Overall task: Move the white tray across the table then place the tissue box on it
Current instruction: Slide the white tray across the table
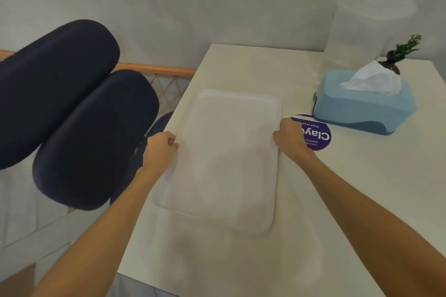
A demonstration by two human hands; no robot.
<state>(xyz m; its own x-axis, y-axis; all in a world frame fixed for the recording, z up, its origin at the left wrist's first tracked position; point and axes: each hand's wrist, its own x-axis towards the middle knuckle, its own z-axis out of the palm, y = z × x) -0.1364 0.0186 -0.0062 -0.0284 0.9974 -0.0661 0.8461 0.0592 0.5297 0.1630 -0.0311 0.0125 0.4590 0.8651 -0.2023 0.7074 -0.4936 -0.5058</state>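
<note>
White tray (224, 161) lies flat; blue tissue box (362, 103) stands apart, far right.

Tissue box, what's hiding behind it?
Behind the tissue box stands a small dark vase with a green plant, and a tall clear container beside it. The vase's bottom is hidden by the tissue.

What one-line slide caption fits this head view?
Both hands, left hand and right hand, grip the white tray's long edges; the blue tissue box waits beside it.

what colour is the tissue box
Light blue with a darker blue base, seen in the head view: tissue box.
</note>
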